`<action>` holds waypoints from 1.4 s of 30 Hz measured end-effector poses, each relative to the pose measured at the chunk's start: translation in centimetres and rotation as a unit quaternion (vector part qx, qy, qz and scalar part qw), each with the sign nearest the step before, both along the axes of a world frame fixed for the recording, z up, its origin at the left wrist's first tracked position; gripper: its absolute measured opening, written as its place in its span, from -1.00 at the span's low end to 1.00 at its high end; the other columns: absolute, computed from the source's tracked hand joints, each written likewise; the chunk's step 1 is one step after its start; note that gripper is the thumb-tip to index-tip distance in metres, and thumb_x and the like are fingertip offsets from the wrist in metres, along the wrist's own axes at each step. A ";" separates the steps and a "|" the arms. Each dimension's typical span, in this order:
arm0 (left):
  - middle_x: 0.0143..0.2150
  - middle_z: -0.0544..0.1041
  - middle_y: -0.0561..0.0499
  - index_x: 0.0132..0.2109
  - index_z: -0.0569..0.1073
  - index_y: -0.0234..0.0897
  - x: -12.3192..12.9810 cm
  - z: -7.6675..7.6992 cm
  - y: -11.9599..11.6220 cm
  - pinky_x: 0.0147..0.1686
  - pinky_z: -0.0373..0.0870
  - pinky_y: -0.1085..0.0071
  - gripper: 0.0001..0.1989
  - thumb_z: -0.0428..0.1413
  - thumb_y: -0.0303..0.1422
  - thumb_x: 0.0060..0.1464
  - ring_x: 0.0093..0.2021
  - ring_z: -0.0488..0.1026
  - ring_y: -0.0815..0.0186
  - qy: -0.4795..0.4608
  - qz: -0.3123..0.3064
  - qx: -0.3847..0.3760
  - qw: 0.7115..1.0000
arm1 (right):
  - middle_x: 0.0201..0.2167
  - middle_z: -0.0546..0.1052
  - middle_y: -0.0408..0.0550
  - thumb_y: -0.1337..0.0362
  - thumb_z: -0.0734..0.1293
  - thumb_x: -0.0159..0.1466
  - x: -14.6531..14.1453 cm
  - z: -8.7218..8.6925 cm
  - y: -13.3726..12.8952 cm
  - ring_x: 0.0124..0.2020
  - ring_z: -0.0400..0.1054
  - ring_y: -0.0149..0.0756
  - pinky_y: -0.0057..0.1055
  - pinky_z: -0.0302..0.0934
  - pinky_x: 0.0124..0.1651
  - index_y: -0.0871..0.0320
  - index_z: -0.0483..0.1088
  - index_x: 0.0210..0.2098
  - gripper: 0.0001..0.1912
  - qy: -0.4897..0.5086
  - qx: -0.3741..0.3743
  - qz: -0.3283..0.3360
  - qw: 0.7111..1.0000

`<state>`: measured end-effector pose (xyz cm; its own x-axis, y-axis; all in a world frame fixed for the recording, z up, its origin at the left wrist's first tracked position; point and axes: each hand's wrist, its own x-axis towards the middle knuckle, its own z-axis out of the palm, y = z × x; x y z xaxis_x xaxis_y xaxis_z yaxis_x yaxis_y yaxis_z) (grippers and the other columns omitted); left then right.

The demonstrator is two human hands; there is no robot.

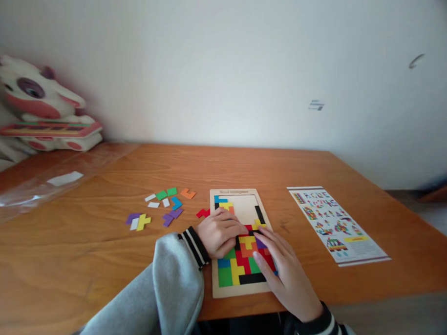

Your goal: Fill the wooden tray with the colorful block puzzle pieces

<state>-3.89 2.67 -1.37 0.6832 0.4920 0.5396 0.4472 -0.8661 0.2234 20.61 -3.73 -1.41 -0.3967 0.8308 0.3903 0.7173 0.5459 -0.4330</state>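
Observation:
A light wooden puzzle board [237,291] lies near the table's front edge, with coloured block pieces fitted across its lower part and along its upper sides. Over its left side rests my left hand [220,232], fingers bent and held together, fingertips at a red puzzle piece [249,228]. Whatever may be under those fingers is hidden. My right hand [284,272] lies over the board's right side, fingers outstretched and thumb apart, touching the fitted pieces near a black one. A pale bare area [242,207] shows in the board's upper middle.
Left of the board lie several loose pieces, including an orange one [188,193], a purple one [173,216] and a yellow one [144,221]. A printed pattern sheet [335,225] is at right. Far left are clear plastic wrapping [35,190] and a cow-shaped toy keyboard [51,127].

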 end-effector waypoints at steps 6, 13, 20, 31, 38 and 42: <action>-0.04 0.62 -0.12 0.02 0.52 -0.26 -4.6 1.8 0.9 -0.03 0.36 0.18 -0.69 -0.02 -0.43 0.21 -0.04 0.49 0.17 -0.016 0.216 0.019 0.976 | 0.25 0.40 0.05 0.09 0.23 0.41 0.7 -1.1 0.2 0.26 0.30 -0.04 0.00 0.29 0.25 0.04 0.29 0.23 -0.57 0.019 0.000 -0.004 1.000; -0.11 0.62 -0.11 0.01 0.54 -0.23 -14.8 1.5 -1.8 -0.06 0.42 0.19 -0.70 0.03 -0.34 0.20 -0.12 0.52 0.15 -0.026 0.341 0.002 0.940 | 0.19 0.44 0.05 0.06 0.22 0.42 0.6 -0.8 0.1 0.21 0.34 -0.06 -0.02 0.31 0.21 0.04 0.28 0.20 -0.58 0.030 0.009 -0.004 1.000; 0.02 0.61 -0.06 0.16 0.48 -0.10 -22.3 1.0 -7.7 0.11 0.33 0.12 -0.52 0.16 -0.07 0.14 0.07 0.46 0.08 0.049 0.376 -0.051 0.924 | 0.15 0.46 0.08 0.03 0.21 0.42 0.8 -1.2 0.1 0.18 0.36 -0.05 -0.03 0.30 0.20 0.05 0.29 0.18 -0.58 0.036 -0.001 -0.011 0.999; 0.02 0.61 -0.07 0.07 0.56 -0.08 -22.4 0.5 -7.3 0.12 0.40 0.12 -0.47 0.15 0.12 0.09 0.04 0.51 0.11 0.020 0.381 -0.126 0.916 | 0.13 0.48 0.07 0.05 0.22 0.41 0.6 -1.3 0.0 0.15 0.39 -0.05 -0.04 0.34 0.17 0.04 0.28 0.19 -0.59 0.028 0.017 -0.016 0.999; -0.02 0.62 -0.09 0.04 0.52 -0.20 -17.6 1.4 -5.8 0.05 0.52 0.15 -0.49 0.26 0.02 0.05 -0.06 0.57 0.13 -0.124 0.356 -0.116 0.919 | 0.14 0.47 0.09 0.09 0.23 0.42 0.3 -0.8 0.0 0.17 0.38 -0.06 -0.02 0.34 0.19 0.06 0.29 0.19 -0.60 0.033 0.015 -0.028 0.999; 0.10 0.51 -0.17 0.05 0.49 -0.24 -11.2 0.6 -3.3 -0.21 0.63 0.30 -0.61 0.22 -0.15 0.15 -0.21 0.58 0.28 -0.239 0.277 -0.161 0.917 | 0.13 0.48 0.08 0.11 0.24 0.41 0.2 -0.6 -0.1 0.16 0.40 -0.06 -0.03 0.36 0.19 0.06 0.30 0.19 -0.60 0.042 0.016 -0.030 0.999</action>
<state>-15.08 -0.67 -0.77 0.0039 0.8778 0.4791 0.5825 -0.3914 0.7124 20.81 -3.79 -2.03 -0.3119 0.8386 0.4466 0.7111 0.5178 -0.4756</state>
